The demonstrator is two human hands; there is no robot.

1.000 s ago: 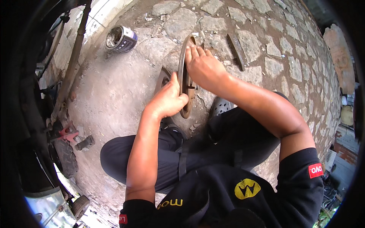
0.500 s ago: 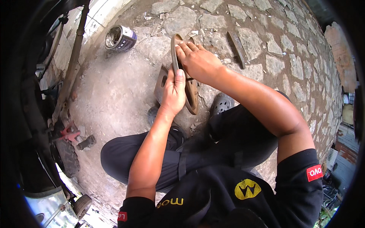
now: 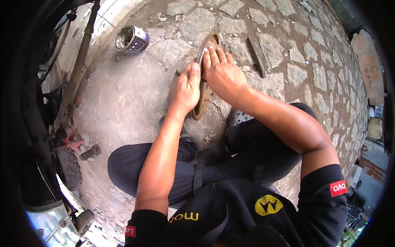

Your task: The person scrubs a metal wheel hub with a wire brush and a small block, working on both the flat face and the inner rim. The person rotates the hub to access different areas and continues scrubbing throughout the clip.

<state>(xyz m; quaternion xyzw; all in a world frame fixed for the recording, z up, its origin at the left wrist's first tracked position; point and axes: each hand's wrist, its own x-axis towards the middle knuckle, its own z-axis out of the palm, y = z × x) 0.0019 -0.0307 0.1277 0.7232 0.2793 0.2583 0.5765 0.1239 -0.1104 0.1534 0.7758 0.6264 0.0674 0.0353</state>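
A brown, rusty-looking disc-shaped part (image 3: 202, 99) is held up nearly edge-on in front of my knees. My left hand (image 3: 188, 88) grips its left edge, thumb up along the rim and fingers hidden behind it. My right hand (image 3: 224, 74) lies on its right face with the fingers stretched out flat. Whether anything is under that palm cannot be seen. Behind my left wrist, a flat brown piece (image 3: 173, 88) shows partly on the ground.
An open tin can (image 3: 131, 40) lies tipped at the far left. A long, narrow dark bar, brush-like (image 3: 257, 57), rests on the paving stones (image 3: 296, 73) to the right. Dark machine parts and a red metal piece (image 3: 73, 140) stand along the left. My grey clog (image 3: 238, 117) is below.
The disc-shaped part has tilted, its top leaning right and its lower end swinging left. My right hand has slid a little right and down over its face.
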